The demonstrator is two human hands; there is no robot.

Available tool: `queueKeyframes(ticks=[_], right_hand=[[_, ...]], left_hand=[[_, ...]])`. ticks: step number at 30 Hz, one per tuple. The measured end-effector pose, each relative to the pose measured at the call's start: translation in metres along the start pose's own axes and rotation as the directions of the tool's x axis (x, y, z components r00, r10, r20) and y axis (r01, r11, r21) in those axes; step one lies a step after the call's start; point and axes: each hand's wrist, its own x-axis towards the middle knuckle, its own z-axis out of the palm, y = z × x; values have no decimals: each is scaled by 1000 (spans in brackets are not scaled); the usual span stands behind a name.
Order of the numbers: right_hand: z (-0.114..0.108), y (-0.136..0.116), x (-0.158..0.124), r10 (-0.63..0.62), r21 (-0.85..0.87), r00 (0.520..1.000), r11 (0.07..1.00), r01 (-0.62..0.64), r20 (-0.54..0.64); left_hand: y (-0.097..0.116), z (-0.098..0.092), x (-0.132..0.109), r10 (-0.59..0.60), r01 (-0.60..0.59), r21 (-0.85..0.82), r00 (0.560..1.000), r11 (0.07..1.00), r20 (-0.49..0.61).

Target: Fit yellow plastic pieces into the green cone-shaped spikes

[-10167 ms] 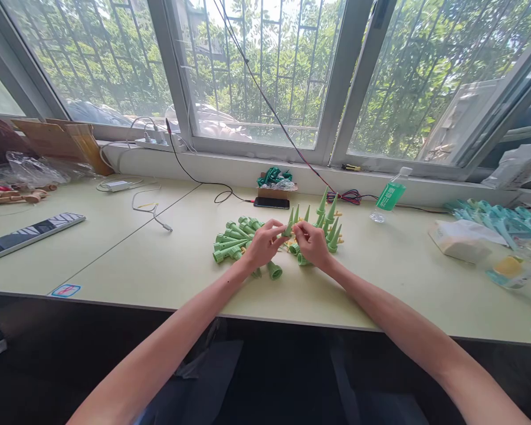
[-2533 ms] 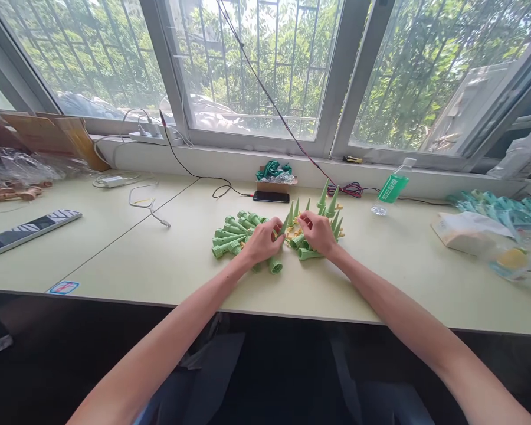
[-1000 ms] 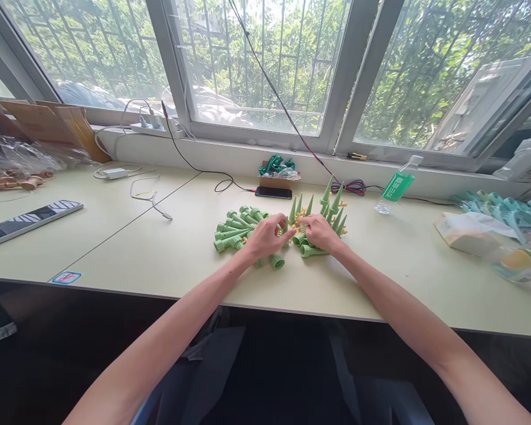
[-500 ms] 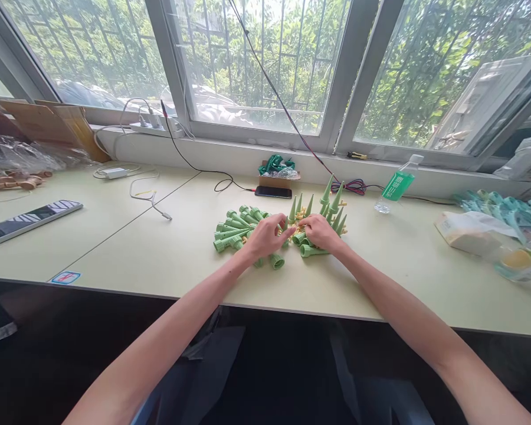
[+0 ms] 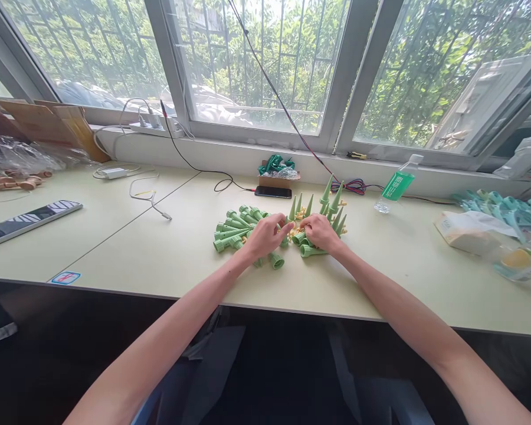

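Left hand (image 5: 265,237) and right hand (image 5: 319,231) work close together among pale-green plastic spikes (image 5: 230,227).
The spikes are slim cones with ribbed, hollow collars; some lie fanned at 9 o'clock from the left hand, open ends outward, others point upward at 1 o'clock from the right. The left fingers curl by 1 partly hidden spike; I cannot tell whether they grip it. The right fingers bunch beside small yellow pieces (image 5: 292,233); whether they pinch 1, I cannot tell. At 12 o'clock, a cardboard box (image 5: 274,182) holds crumpled green material (image 5: 277,163) and clear wrap (image 5: 285,173); at 2 o'clock stands a green-labelled clear bottle (image 5: 396,186).
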Motion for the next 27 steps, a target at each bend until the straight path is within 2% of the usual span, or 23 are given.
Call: queueKeyframes(ticks=[9,17,23,27], right_hand=[[0,0,-2,-76,120,987,988,93,-139],[-1,-7,-4,-182,244,922,930,273,-341],[0,-9,-3,-182,255,905,921,294,-385],[2,-10,-4,-200,253,901,916,312,-386]], left_hand=[[0,0,-1,18,-18,23,1000,1000,13],[-3,1,0,-101,102,-77,995,992,20],[-1,-1,0,-160,164,-111,986,980,42],[-2,-1,1,-181,182,-163,983,970,18]])
